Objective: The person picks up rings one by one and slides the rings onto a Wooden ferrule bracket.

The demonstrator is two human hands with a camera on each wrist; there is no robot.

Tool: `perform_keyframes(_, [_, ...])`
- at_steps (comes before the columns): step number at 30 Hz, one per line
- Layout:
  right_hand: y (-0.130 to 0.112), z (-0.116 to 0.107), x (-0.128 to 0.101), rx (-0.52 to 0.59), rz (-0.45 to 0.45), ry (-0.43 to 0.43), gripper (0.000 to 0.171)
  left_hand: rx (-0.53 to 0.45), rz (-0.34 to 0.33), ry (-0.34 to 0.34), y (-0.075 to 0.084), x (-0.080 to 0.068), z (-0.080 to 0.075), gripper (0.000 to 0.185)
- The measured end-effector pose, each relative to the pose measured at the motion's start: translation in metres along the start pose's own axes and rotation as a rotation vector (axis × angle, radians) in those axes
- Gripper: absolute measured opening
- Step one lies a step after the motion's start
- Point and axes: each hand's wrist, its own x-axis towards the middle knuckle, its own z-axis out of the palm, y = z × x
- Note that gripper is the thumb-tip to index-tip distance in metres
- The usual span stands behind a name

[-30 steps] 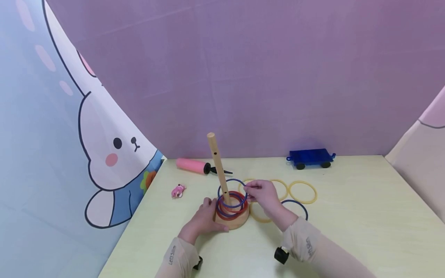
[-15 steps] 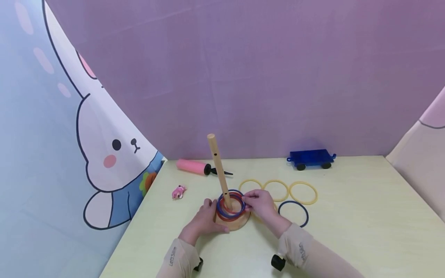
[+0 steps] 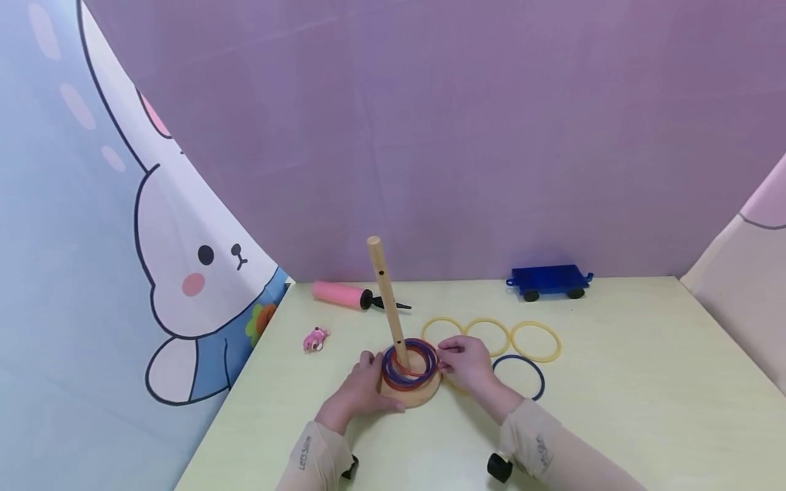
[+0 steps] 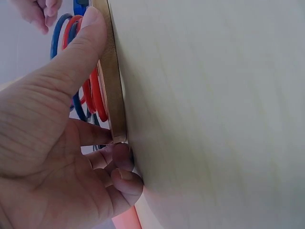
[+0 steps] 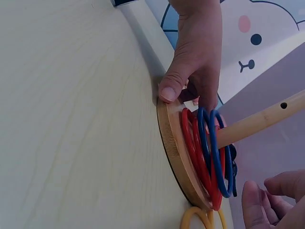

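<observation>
Left wrist — thumb [image 4: 78, 52] on base [image 4: 114, 90]

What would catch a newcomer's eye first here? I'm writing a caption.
A tilted wooden peg stands mid-table on a round base, stacked with red and blue rings. The left hand grips the base; the right hand hovers beside the rings. Three yellow rings lie behind.

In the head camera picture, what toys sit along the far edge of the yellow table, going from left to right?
Pink hand pump with black nozzle → tall wooden peg standing on its round wooden base → blue toy wagon with black wheels. The small pink toy figure lies nearer, left of the pump's nozzle.
</observation>
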Motion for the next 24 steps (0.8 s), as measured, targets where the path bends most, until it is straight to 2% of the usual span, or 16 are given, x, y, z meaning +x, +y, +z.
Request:
perform_keyframes(5, [-0.007,-0.011,-0.008,0.005,-0.008,0.007,0.013,-0.003,0.020,0.011,0.001,-0.001,-0.001,0.117])
perform_keyframes(16, [-0.014,-0.042,-0.019,-0.013,-0.018,-0.010,0.017,-0.015,0.007,0.011,0.002,-0.001,-0.002,0.117])
perform_keyframes(24, [-0.019,-0.070,-0.035,-0.074,-0.039,-0.011,0.021,-0.016,-0.004,0.006,0.000,0.001,-0.001,0.118])
